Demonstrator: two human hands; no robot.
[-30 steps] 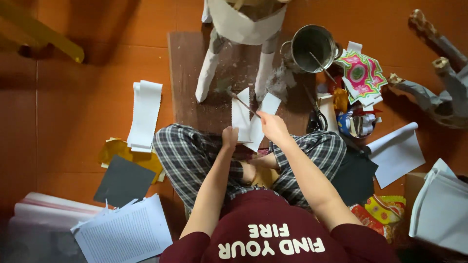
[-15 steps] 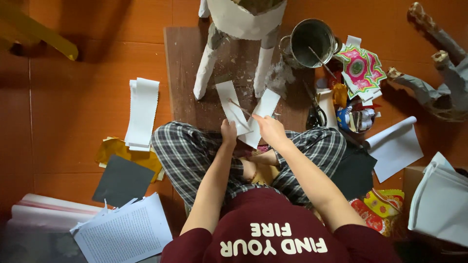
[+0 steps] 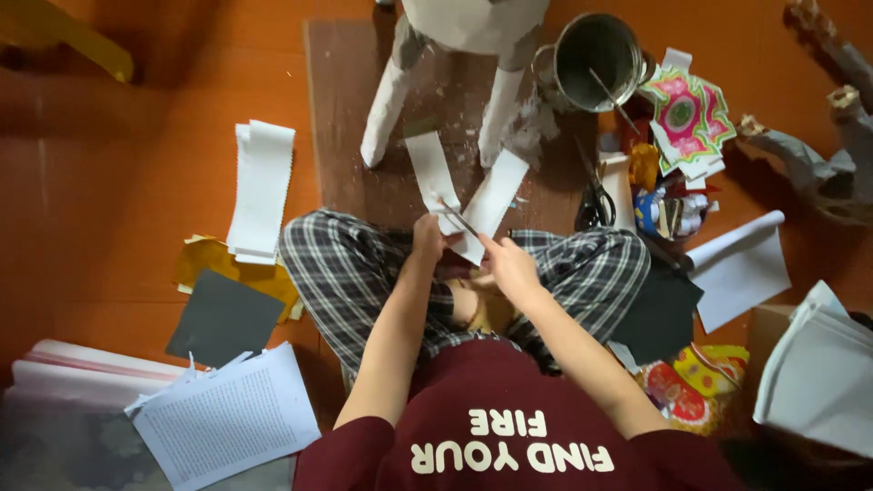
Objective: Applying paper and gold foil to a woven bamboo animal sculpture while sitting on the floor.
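White paper strip [image 3: 431,173] sits just above centre of the frame, its long axis running up and slightly left from the hands, over the brown board [image 3: 346,118]. A second strip [image 3: 491,202] splays up and to the right, so the two make a V opening away from the person. The left hand [image 3: 426,238] is closed around the base of the V, pinching the paper where the strips meet. The right hand [image 3: 511,268] sits lower right of it, fingers curled round a thin blade-like tool [image 3: 457,216] that points up-left into the crotch of the V; whether it is scissors or a knife I cannot tell. The left hand is nearer the paper; the white papier-mâché legs [image 3: 386,114] stand just beyond the strip tips, near but apart.
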